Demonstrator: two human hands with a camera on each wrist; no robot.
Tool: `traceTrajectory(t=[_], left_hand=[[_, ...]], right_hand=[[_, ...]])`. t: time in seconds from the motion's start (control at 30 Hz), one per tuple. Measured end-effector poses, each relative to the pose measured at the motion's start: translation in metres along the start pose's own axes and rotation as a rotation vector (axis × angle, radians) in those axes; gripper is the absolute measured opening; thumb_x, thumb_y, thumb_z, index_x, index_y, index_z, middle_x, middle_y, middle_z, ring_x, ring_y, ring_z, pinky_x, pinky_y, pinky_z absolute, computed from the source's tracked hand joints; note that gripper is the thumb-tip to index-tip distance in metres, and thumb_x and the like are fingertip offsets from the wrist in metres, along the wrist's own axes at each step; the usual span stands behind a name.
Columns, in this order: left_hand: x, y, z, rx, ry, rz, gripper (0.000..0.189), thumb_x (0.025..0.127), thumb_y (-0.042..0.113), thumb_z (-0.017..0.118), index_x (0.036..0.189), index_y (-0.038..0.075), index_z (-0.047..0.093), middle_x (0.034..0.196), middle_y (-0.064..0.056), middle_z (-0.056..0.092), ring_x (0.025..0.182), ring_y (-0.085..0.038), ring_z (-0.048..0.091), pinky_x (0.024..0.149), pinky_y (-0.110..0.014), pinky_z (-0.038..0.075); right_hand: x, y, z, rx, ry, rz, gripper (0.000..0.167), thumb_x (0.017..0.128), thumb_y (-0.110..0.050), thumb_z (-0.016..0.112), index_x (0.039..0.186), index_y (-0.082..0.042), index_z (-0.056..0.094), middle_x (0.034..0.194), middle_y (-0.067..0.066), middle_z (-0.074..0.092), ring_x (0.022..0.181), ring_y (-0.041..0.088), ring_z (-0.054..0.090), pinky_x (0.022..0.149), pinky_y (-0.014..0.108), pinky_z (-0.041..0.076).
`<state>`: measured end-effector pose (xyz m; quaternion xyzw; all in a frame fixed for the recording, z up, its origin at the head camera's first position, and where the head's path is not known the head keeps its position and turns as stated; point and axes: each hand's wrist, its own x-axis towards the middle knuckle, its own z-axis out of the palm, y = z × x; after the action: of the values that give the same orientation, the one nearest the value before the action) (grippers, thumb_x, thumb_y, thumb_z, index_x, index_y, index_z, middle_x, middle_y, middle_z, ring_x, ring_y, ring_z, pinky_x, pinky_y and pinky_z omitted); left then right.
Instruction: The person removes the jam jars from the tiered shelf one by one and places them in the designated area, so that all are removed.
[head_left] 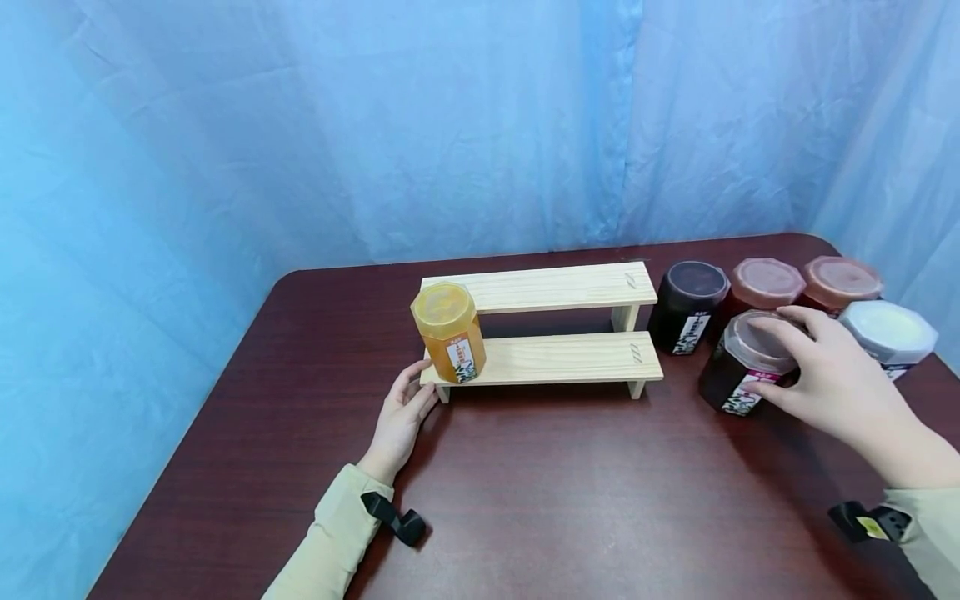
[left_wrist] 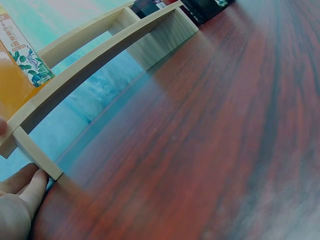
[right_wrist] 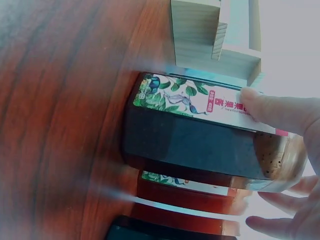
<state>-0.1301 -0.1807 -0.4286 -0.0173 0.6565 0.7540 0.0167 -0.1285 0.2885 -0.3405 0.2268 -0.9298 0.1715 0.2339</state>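
A two-step wooden shelf (head_left: 555, 360) stands mid-table, with an orange-yellow jar (head_left: 450, 333) upright on the left end of its lower step. My left hand (head_left: 400, 421) holds that same end, a fingertip on the board and others against the leg (left_wrist: 37, 152). To the right of the shelf, my right hand (head_left: 840, 375) grips a dark jar with a pink-and-white label (right_wrist: 195, 135) near its clear lid. The thumb lies on the label, and fingers reach round the far side, partly hidden. Whether the jar's base touches the table cannot be told.
Behind the held jar stand a black jar (head_left: 690, 304) beside the shelf and two red-brown jars with pinkish lids (head_left: 767, 283). A white-lidded jar (head_left: 888, 332) is close to my right hand. Blue curtains (head_left: 480, 125) hang behind the dark wooden table (head_left: 540, 483).
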Motion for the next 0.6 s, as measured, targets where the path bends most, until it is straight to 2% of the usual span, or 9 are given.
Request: traceTrajectory(t=[0.13, 0.2, 0.23, 0.3, 0.33, 0.4, 0.53, 0.57, 0.6], left_hand=[[0.000, 0.000, 0.000, -0.003, 0.002, -0.004, 0.040, 0.100, 0.005, 0.042, 0.139, 0.004, 0.035, 0.152, -0.012, 0.027, 0.131, -0.026, 0.036, 0.108, -0.045, 0.032], [0.000, 0.000, 0.000, -0.008, 0.002, -0.008, 0.040, 0.100, 0.004, 0.042, 0.139, 0.005, 0.035, 0.152, -0.011, 0.026, 0.132, -0.025, 0.036, 0.108, -0.044, 0.032], [0.000, 0.000, 0.000, -0.008, 0.002, -0.011, 0.041, 0.100, 0.005, 0.042, 0.140, 0.005, 0.035, 0.152, -0.011, 0.027, 0.132, -0.026, 0.036, 0.109, -0.045, 0.032], [0.000, 0.001, 0.000, -0.008, 0.002, -0.016, 0.041, 0.100, 0.005, 0.042, 0.140, 0.005, 0.034, 0.152, -0.011, 0.026, 0.133, -0.026, 0.035, 0.109, -0.045, 0.032], [0.001, 0.001, 0.001, -0.005, 0.002, -0.016, 0.041, 0.100, 0.005, 0.042, 0.140, 0.005, 0.034, 0.152, -0.011, 0.026, 0.133, -0.027, 0.035, 0.109, -0.045, 0.032], [0.001, 0.002, 0.001, -0.007, 0.003, -0.019, 0.041, 0.100, 0.005, 0.042, 0.140, 0.005, 0.034, 0.152, -0.012, 0.026, 0.133, -0.027, 0.035, 0.109, -0.045, 0.032], [0.000, 0.002, 0.001, -0.002, 0.013, -0.018, 0.041, 0.099, 0.004, 0.042, 0.139, 0.005, 0.035, 0.148, -0.013, 0.031, 0.129, -0.025, 0.039, 0.108, -0.045, 0.032], [0.000, 0.002, 0.002, -0.004, 0.019, -0.021, 0.040, 0.099, 0.004, 0.042, 0.139, 0.005, 0.036, 0.145, -0.012, 0.035, 0.126, -0.023, 0.041, 0.108, -0.044, 0.033], [0.000, 0.001, 0.002, -0.001, 0.025, -0.023, 0.040, 0.099, 0.004, 0.042, 0.139, 0.005, 0.037, 0.140, -0.011, 0.038, 0.123, -0.021, 0.043, 0.107, -0.043, 0.034]], right_hand=[[0.001, 0.002, 0.000, -0.009, 0.012, -0.031, 0.077, 0.046, -0.014, 0.089, 0.116, -0.005, 0.059, 0.112, 0.025, 0.050, 0.098, 0.042, 0.047, 0.081, 0.050, 0.036], [0.002, 0.006, 0.000, -0.018, 0.017, -0.044, 0.075, 0.057, -0.042, 0.088, 0.115, -0.005, 0.059, 0.111, 0.024, 0.051, 0.096, 0.041, 0.047, 0.080, 0.050, 0.036], [0.002, 0.008, 0.000, -0.022, 0.017, -0.047, 0.077, 0.062, -0.057, 0.080, 0.115, -0.005, 0.059, 0.111, 0.023, 0.051, 0.096, 0.041, 0.047, 0.080, 0.050, 0.036], [0.002, 0.011, 0.001, -0.026, 0.020, -0.058, 0.086, 0.068, -0.078, 0.056, 0.115, -0.006, 0.059, 0.110, 0.023, 0.051, 0.096, 0.042, 0.047, 0.081, 0.051, 0.035], [0.003, 0.013, 0.000, -0.030, 0.018, -0.063, 0.090, 0.069, -0.082, 0.047, 0.115, -0.006, 0.059, 0.110, 0.023, 0.051, 0.096, 0.043, 0.046, 0.081, 0.052, 0.035], [0.003, 0.016, -0.002, -0.042, 0.004, -0.061, 0.089, 0.069, -0.080, 0.051, 0.116, -0.005, 0.058, 0.111, 0.023, 0.051, 0.097, 0.044, 0.046, 0.083, 0.053, 0.034], [0.003, 0.021, -0.004, -0.050, -0.007, -0.074, 0.089, 0.071, -0.079, 0.050, 0.117, -0.003, 0.058, 0.112, 0.025, 0.051, 0.098, 0.046, 0.046, 0.086, 0.053, 0.033], [0.003, 0.022, -0.004, -0.052, -0.002, -0.085, 0.090, 0.072, -0.079, 0.046, 0.116, -0.002, 0.058, 0.112, 0.025, 0.052, 0.098, 0.046, 0.046, 0.086, 0.053, 0.032], [0.003, 0.023, -0.004, -0.049, 0.008, -0.103, 0.096, 0.071, -0.083, 0.032, 0.116, -0.001, 0.058, 0.111, 0.026, 0.052, 0.098, 0.046, 0.045, 0.087, 0.052, 0.032]])
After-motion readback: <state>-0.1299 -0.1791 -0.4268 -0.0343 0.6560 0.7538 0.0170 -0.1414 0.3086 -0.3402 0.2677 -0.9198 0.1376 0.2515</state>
